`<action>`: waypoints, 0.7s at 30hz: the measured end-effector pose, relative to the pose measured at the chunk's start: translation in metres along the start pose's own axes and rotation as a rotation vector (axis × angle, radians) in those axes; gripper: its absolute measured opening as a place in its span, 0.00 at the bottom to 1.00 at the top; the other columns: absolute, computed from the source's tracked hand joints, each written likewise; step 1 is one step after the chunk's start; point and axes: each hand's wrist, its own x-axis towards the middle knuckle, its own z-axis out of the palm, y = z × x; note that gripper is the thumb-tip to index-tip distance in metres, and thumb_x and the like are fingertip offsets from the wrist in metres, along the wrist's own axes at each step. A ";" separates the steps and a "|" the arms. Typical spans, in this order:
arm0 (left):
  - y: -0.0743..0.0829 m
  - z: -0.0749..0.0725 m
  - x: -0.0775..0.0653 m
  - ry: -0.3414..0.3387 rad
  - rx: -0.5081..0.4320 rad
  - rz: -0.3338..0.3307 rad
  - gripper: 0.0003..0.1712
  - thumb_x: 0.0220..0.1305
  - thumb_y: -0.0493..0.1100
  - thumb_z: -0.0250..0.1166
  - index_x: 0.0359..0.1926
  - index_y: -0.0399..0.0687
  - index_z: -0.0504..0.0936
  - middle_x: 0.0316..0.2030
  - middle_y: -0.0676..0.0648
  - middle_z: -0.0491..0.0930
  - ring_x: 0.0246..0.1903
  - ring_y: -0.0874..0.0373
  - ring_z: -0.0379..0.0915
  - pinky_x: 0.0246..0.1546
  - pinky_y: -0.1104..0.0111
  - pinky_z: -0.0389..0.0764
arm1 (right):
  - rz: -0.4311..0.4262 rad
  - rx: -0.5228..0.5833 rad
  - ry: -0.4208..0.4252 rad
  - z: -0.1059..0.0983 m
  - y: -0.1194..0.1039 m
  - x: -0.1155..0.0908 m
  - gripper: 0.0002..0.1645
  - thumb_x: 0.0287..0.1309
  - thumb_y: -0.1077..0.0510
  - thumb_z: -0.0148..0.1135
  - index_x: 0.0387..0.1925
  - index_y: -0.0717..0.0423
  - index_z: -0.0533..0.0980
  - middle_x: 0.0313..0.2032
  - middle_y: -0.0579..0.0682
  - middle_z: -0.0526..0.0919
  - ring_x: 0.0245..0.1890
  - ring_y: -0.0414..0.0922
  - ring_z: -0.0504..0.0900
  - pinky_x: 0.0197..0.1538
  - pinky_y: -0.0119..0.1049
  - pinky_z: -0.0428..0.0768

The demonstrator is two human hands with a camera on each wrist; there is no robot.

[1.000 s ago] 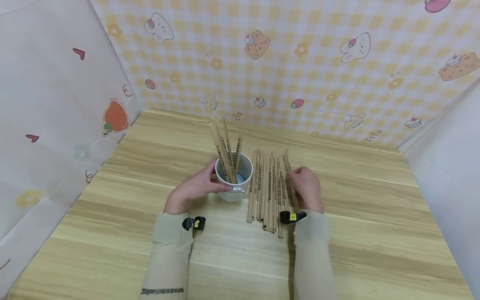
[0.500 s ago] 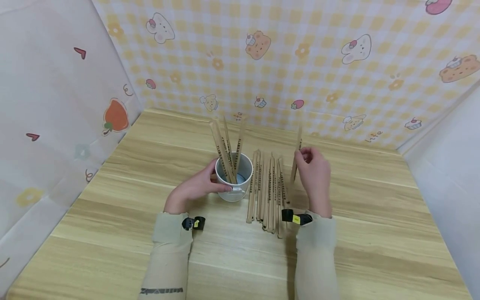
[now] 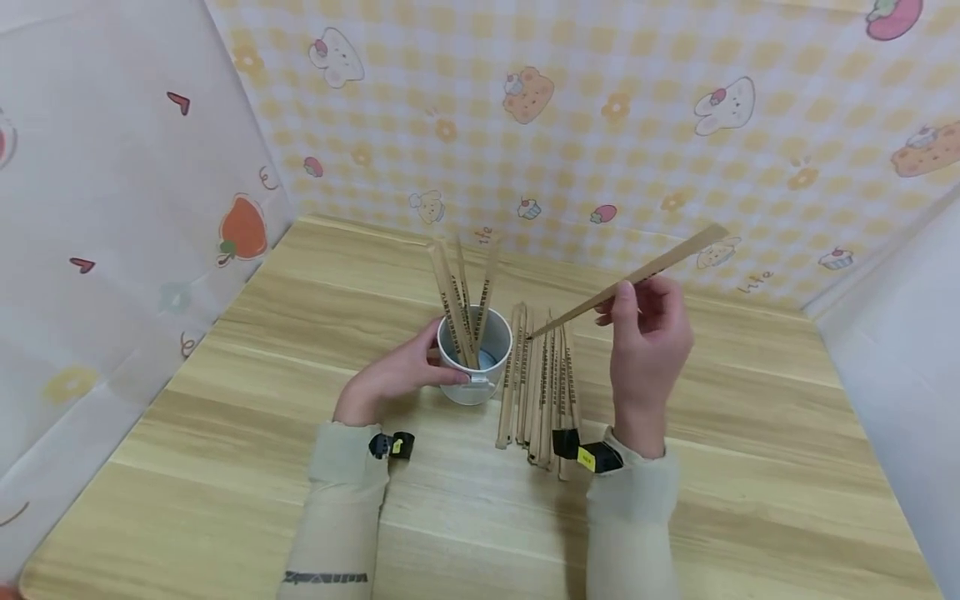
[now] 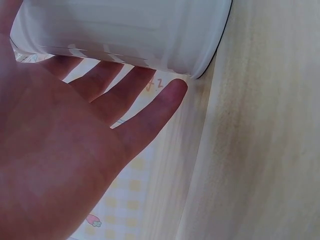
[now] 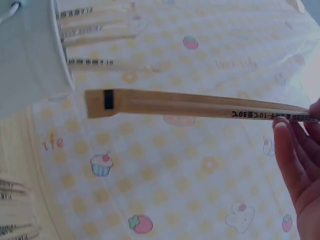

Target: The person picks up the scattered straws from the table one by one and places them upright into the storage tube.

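My left hand [image 3: 401, 367] grips a white cup [image 3: 471, 390] from its left side, thumb on the front near a small handle or clip. In the left wrist view its fingers [image 4: 150, 117] lie along the wall of the cup. Several paper-wrapped straws [image 3: 452, 300] stand leaning inside the cup. My right hand [image 3: 651, 333] pinches one wrapped straw [image 3: 645, 271] above the table, tilted, its lower end pointing left towards the cup. The right wrist view shows that straw [image 5: 175, 105] with printing and a black mark near its end.
Several more wrapped straws [image 3: 536, 392] lie side by side on the wooden table [image 3: 465, 517], just right of the cup. A yellow checked backdrop [image 3: 585, 150] rises behind the table, and a pale sheet [image 3: 112, 208] hangs at the left.
My right hand has lifted one wrapped straw off the right edge of the row and tilted it from near upright towards level. The left hand stays on the cup. The view shifts slightly.
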 end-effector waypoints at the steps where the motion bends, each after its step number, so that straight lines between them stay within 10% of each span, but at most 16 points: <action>1: 0.000 0.000 0.000 0.000 0.002 -0.002 0.52 0.47 0.45 0.70 0.66 0.63 0.46 0.53 0.46 0.66 0.50 0.52 0.67 0.48 0.60 0.70 | -0.018 0.021 0.000 0.003 -0.004 -0.001 0.07 0.54 0.67 0.55 0.32 0.70 0.70 0.24 0.60 0.75 0.20 0.46 0.76 0.23 0.32 0.76; 16: 0.028 0.002 -0.005 -0.013 -0.003 0.008 0.51 0.48 0.40 0.69 0.67 0.51 0.45 0.54 0.41 0.65 0.53 0.47 0.62 0.50 0.58 0.67 | -0.015 -0.104 -0.190 0.027 0.019 -0.011 0.10 0.55 0.63 0.57 0.37 0.67 0.73 0.30 0.54 0.78 0.27 0.48 0.78 0.27 0.32 0.77; 21: 0.015 0.001 -0.005 -0.008 0.003 0.027 0.51 0.48 0.42 0.69 0.66 0.53 0.46 0.54 0.42 0.65 0.53 0.49 0.63 0.50 0.58 0.68 | -0.012 -0.254 -0.256 0.033 0.044 -0.020 0.12 0.57 0.56 0.56 0.38 0.60 0.74 0.31 0.48 0.80 0.30 0.41 0.78 0.30 0.30 0.77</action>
